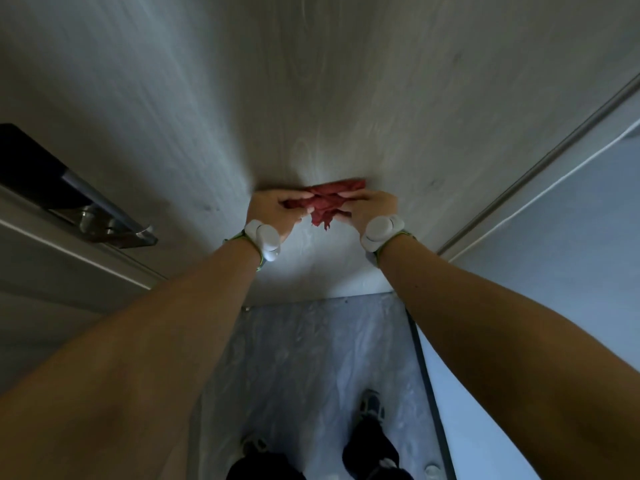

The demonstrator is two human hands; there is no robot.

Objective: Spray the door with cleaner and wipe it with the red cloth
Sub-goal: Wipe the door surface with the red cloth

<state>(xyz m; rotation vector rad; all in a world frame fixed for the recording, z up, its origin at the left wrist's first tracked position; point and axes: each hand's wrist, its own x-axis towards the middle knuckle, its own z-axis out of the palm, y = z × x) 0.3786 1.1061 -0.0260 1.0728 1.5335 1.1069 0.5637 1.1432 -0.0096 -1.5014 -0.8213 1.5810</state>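
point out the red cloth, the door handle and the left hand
red cloth (329, 202), head view, crumpled middle
door handle (114, 216), head view, metal lever bar
left hand (270, 209), head view, back of hand

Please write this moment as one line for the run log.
step: wipe | left hand: grips crumpled red cloth | right hand: grips same cloth | cloth: against pale wood-grain door, lower part

door (311, 98): pale matt woodgrain | red cloth (329, 202): crumpled fabric | handle (104, 209): brushed metal

No writing, label, brand or number can be read; the door (311, 98) and the white wristbands (381, 232) show none legible.
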